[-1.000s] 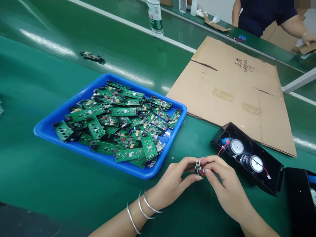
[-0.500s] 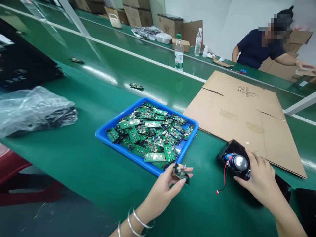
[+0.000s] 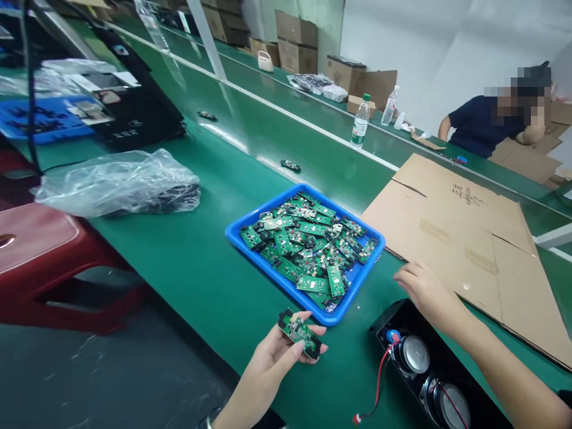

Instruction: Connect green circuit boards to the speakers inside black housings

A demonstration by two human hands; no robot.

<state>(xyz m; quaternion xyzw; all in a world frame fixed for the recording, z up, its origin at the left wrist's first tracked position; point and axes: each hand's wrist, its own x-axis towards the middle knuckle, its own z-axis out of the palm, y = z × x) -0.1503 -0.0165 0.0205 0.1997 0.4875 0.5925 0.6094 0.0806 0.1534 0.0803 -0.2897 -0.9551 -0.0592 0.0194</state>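
Observation:
My left hand holds a small green circuit board between thumb and fingers, just below the front corner of a blue tray. Many green boards lie jumbled in that tray. Bent at the wrist, my right hand is raised above the far side of a black speaker box, right of the tray; its fingers are curled together, and whether anything is in them is hidden. Round silver speakers show in the open box, and a red and black wire with a red plug trails onto the green table.
Flattened cardboard lies behind the box. Two single boards and a green-capped bottle stand or lie farther back. Plastic-wrapped parts and a red stool are at left. A person sits across the line.
My right hand has let go of the speaker box and risen away toward the tray. More of the box now shows. The view has swung left, and my left hand still holds the board.

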